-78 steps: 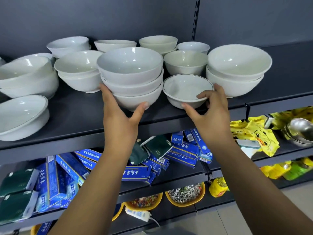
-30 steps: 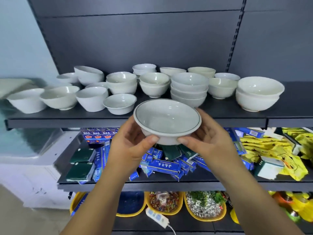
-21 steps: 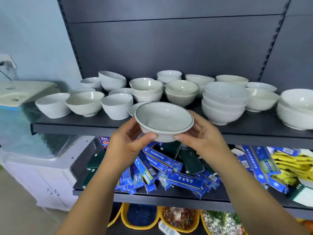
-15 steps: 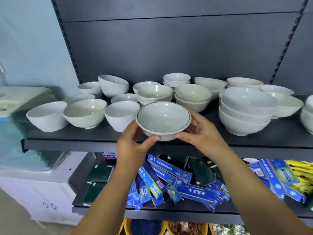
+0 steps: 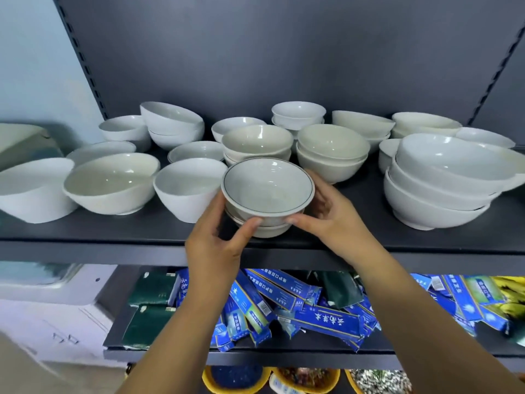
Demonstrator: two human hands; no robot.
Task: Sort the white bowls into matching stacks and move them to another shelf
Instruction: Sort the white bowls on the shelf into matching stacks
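A white bowl with a thin dark rim line sits nested in a similar bowl near the front edge of the dark upper shelf. My left hand grips its left side and my right hand its right side. Several other white bowls stand around it: a stack of three large ones on the right, two cream stacks behind, single bowls on the left.
On the shelf below lie blue boxes and dark green packs. Yellow baskets show at the bottom. A white cabinet stands at the lower left. A dark back panel closes the shelf behind.
Both hands carried the rimmed bowl leftward along the shelf and lowered it onto the similar bowl near the front edge; the view moved closer.
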